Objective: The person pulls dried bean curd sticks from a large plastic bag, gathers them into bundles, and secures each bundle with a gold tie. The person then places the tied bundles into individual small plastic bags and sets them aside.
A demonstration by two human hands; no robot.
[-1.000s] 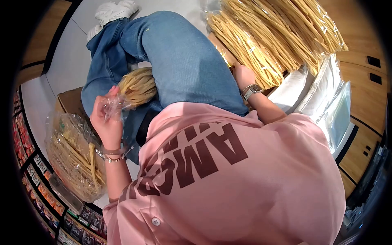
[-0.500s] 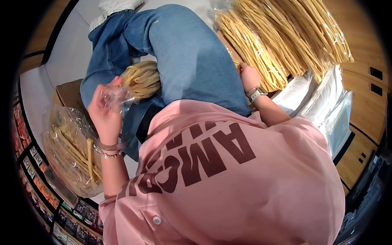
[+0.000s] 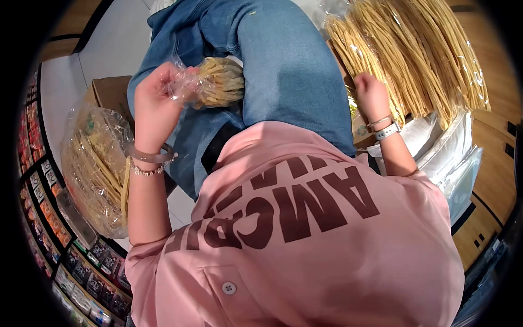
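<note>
My left hand [image 3: 160, 90] is closed around the gathered neck of a clear plastic bag. The bag [image 3: 220, 82] is packed with pale yellow dried sticks, like bean curd sticks, with their ends toward my right thigh. My right hand [image 3: 372, 98] is closed, fingers curled, beside the long bagged yellow sticks [image 3: 357, 52]. What it holds, if anything, is hidden. Some shiny yellow strips [image 3: 352, 104] show just under that hand, at the edge of a cardboard box.
To my left lies a large clear bag [image 3: 98, 169] of similar sticks, by a cardboard box [image 3: 111, 92]. Stocked shelves [image 3: 98, 272] run along the lower left. White packages [image 3: 436, 147] and a wooden cabinet [image 3: 490, 174] stand on the right.
My right hand has lifted away from the box edge beside my thigh. My left hand has raised the bag's neck. The whole view has shifted.
</note>
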